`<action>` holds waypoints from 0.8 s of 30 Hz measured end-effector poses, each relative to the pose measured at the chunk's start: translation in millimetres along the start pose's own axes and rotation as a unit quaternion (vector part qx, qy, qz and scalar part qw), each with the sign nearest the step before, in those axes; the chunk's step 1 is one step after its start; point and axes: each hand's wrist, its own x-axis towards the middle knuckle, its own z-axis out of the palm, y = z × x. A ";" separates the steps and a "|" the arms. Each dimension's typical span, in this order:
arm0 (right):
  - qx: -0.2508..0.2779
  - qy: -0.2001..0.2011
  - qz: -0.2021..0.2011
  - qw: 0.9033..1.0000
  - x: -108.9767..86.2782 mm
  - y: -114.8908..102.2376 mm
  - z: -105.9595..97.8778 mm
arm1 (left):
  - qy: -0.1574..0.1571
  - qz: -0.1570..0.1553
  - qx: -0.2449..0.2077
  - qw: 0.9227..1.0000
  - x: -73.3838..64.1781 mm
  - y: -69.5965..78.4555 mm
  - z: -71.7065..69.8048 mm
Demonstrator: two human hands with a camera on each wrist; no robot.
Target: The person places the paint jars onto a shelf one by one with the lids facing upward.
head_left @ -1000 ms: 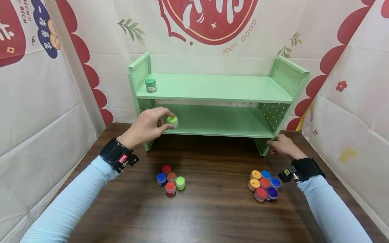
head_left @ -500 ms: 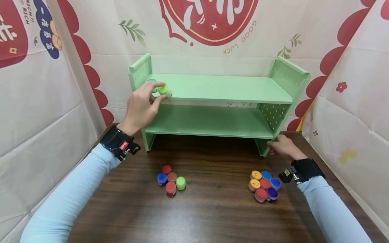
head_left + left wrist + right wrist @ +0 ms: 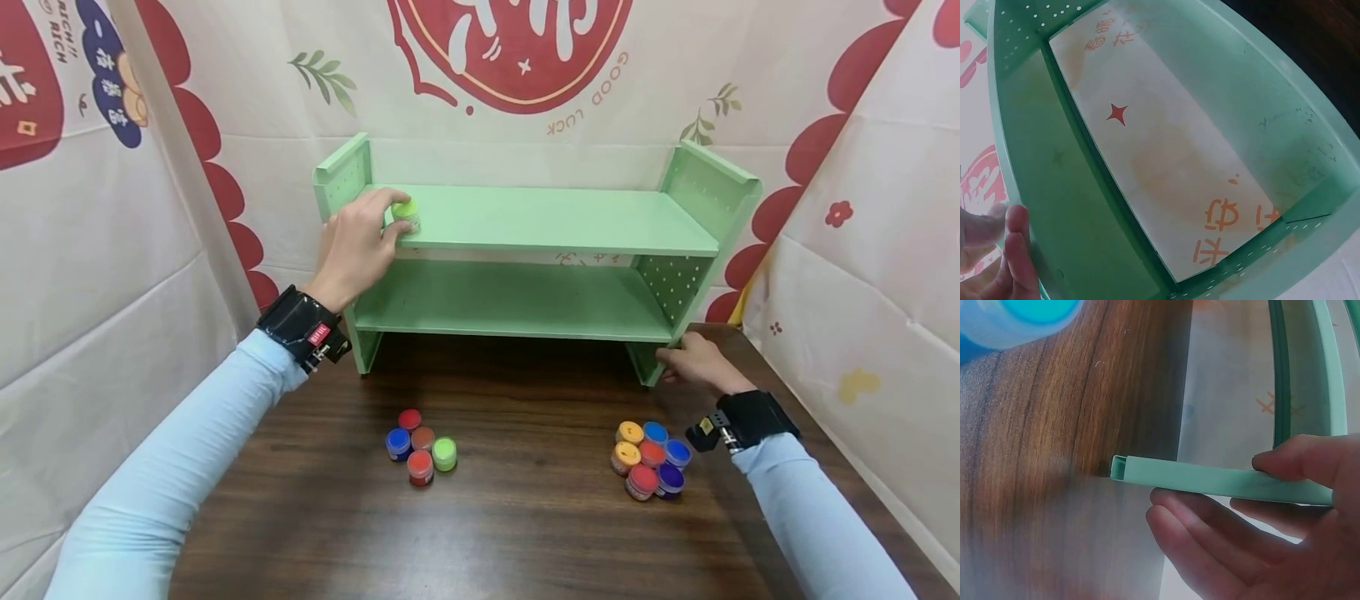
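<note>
At the left end of the upper board of a green two-tier shelf (image 3: 540, 218), my left hand (image 3: 356, 250) pinches a small paint jar (image 3: 407, 217) with a lime-green lid between thumb and fingers. The jar stands upright at the board, near its front edge. Whatever is behind that hand on the board is hidden. The left wrist view catches only the fingers (image 3: 1017, 250) beside the shelf; no jar shows there. Low on the shelf's right side, my right hand (image 3: 697, 364) grips the side panel (image 3: 1210, 479), thumb on one face and fingers on the other.
On the brown wooden table (image 3: 525, 533), several paint jars (image 3: 421, 467) with red, brown, blue and lime lids cluster at left. Another cluster (image 3: 642, 482) with orange, red and blue lids sits at right, near my right wrist. Printed cloth (image 3: 225, 333) hangs around the table.
My left hand has lifted the lime-lidded jar from in front of the lower board up to the upper board. It now covers the dark green jar seen there before. The right hand stays put.
</note>
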 end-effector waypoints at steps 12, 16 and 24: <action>0.012 0.000 0.010 1.000 1.7 -1.6 -2.2 | -0.032 -0.025 0.037 0.998 8.0 1.6 -3.4; 0.008 0.001 0.007 1.000 1.1 -1.1 -2.4 | -0.038 -0.022 0.049 0.998 9.7 0.2 -1.4; 0.019 0.002 0.007 1.000 1.3 0.1 1.4 | -0.038 -0.011 0.056 0.998 9.2 -1.8 -0.2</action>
